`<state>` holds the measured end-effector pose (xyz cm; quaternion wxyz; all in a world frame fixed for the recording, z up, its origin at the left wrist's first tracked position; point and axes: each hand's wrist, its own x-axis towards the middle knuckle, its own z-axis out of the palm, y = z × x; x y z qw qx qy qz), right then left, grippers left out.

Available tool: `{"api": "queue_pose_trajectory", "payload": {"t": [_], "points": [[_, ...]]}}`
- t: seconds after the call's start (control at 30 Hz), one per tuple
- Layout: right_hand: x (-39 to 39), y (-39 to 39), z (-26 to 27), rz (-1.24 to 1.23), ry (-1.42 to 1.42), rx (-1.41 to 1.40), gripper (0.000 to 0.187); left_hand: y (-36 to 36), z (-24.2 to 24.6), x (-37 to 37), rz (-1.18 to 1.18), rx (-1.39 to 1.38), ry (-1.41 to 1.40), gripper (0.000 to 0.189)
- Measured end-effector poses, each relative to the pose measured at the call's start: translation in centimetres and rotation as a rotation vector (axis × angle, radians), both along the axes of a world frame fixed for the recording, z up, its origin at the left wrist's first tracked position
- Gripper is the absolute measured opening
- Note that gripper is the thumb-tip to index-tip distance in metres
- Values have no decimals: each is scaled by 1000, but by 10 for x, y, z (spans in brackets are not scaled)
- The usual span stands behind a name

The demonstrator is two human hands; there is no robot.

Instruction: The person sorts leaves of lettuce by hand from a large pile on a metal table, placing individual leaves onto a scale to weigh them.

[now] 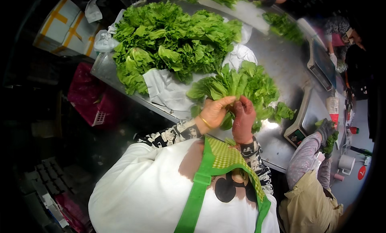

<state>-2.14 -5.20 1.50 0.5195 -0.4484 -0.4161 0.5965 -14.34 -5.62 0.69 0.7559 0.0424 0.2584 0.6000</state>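
Note:
A bunch of green leafy lettuce (236, 83) is gripped near its base by my left hand (214, 111), which is bare and has a yellow band at the wrist. My right hand (243, 120), in a reddish glove, pinches at the same base, its fingertips touching or nearly touching my left thumb. More leaves (262, 91) lie on the metal table just beyond and to the right of my hands. A large heap of lettuce (178, 40) rests at the far left of the table, with crumpled white paper (170, 89) at its near edge.
The metal table (282, 56) carries two weighing scales (321, 64) at the right. A co-worker in gloves holds greens (331, 142) close by on that side. Taped white boxes (68, 28) and a magenta-lined basket (90, 97) stand to the left. Other people work at the far side.

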Motion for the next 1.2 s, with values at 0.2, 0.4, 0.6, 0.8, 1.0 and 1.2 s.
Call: {"api": "queue_pose_trajectory", "payload": {"t": [0.2, 0.4, 0.6, 0.8, 1.0, 1.2], "points": [[7, 9, -7, -9, -9, 66, 31, 7, 3, 8, 124, 8, 29, 28], [48, 33, -48, 1, -236, -117, 56, 17, 24, 4, 247, 167, 61, 39], [13, 10, 30, 247, -710, 471, 118, 16, -10, 4, -56, 95, 742, 43], [12, 10, 24, 165, -91, 183, 75, 17, 7, -10, -362, 822, 1349, 71], [52, 9, 22, 121, -119, -54, 61, 26, 14, -165, 228, 600, 2029, 52], [89, 19, 24, -108, -205, 196, 67, 50, -4, -284, 137, 675, 2507, 67]]}}
